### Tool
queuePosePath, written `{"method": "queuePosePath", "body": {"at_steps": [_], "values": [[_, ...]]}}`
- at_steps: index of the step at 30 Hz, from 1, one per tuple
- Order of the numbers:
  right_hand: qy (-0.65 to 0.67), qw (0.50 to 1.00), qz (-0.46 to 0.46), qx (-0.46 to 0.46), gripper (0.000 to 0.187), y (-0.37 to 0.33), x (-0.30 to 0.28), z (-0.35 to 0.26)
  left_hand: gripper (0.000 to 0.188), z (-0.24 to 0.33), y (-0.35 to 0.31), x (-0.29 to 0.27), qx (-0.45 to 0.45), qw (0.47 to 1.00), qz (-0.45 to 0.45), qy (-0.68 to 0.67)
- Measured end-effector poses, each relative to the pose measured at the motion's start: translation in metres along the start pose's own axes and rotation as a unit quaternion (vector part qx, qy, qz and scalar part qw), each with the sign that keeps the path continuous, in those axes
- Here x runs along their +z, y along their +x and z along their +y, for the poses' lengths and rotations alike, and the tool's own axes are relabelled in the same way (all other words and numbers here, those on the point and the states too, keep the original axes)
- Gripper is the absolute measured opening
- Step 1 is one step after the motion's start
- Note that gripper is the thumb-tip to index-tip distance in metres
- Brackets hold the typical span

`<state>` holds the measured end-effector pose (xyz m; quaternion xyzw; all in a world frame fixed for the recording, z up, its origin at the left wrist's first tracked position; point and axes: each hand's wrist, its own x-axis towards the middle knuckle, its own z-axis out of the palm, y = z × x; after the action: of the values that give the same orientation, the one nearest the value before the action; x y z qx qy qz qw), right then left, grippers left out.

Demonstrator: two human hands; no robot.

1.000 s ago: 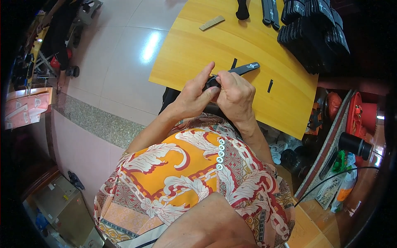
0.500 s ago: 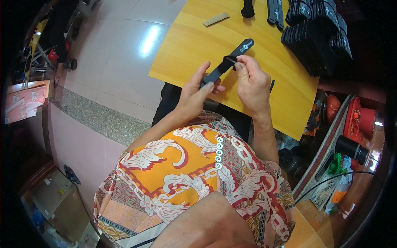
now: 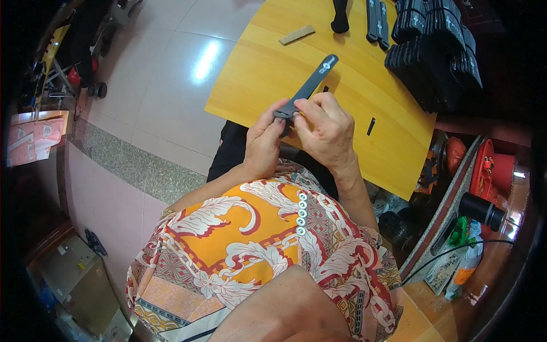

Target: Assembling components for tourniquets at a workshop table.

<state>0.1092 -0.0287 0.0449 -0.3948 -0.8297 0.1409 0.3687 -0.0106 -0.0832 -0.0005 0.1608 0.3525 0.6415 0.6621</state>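
Note:
A dark grey flat strap with a rounded far tip and a pale printed mark slants up and away over the front of the wooden table. Its near end has a slot and sits between the thumb and fingers of my left hand. Closed in a pinch, my right hand meets the strap just beside that slotted end. A small black tip shows beyond my right knuckles; whether it lies on the table or sticks out of the hand, I cannot tell. My right fingertips are partly hidden.
On the yellow wooden table lie a tan comb-like strip, a small black piece, a black object and two dark straps. Stacked bundles of black straps fill the far right. A cluttered shelf stands right.
My right hand has moved down and left to the strap's near end. The black band that was around the strap's middle no longer shows there. The strap now points more steeply away.

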Motion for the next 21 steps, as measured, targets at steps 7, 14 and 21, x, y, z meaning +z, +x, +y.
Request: {"method": "queuePosePath", "body": {"at_steps": [7, 14, 21], "values": [[0.047, 0.998, 0.027, -0.027, 0.012, 0.001, 0.015, 0.014, 0.025, 0.021, 0.005, 0.007, -0.097, 0.995, -0.027, 0.011], [0.025, 0.967, 0.192, 0.167, 0.005, 0.024, 0.014, 0.029, 0.028, 0.030, 0.016, 0.011, -0.134, 0.959, -0.155, 0.195], [-0.289, 0.798, 0.461, 0.258, 0.019, 0.017, -0.125, 0.137, 0.023, 0.039, 0.002, -0.005, -0.227, 0.928, -0.243, 0.167]]}}
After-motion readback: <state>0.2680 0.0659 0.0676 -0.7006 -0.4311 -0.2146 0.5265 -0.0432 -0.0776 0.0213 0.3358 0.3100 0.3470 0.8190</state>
